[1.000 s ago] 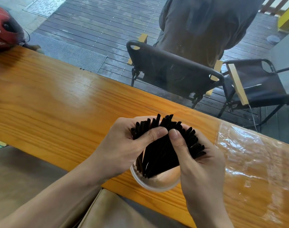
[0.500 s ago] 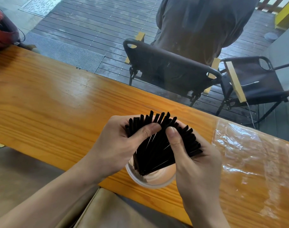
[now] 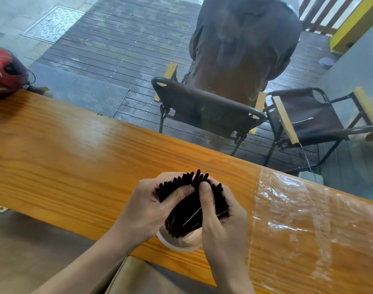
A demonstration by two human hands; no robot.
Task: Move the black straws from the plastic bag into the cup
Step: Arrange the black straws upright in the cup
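Observation:
A thick bundle of black straws (image 3: 192,211) stands with its lower ends inside a clear plastic cup (image 3: 181,242) near the front edge of the wooden counter (image 3: 75,158). My left hand (image 3: 147,209) grips the bundle from the left, thumb across its front. My right hand (image 3: 221,221) grips it from the right, thumb pressed next to the left thumb. The straw tips fan out above my fingers. A flat, clear plastic bag (image 3: 298,213) lies on the counter just right of my right hand.
A red helmet (image 3: 5,73) sits at the counter's far left end. Beyond a glass pane stand two dark folding chairs (image 3: 206,107) on wooden decking, with a person in a grey top (image 3: 245,45) behind them. A tan cushion (image 3: 138,276) lies below the counter's front edge.
Both hands have squeezed the fanned straws closer together and pushed the bundle slightly lower into the cup. The thumbs have drawn nearer each other.

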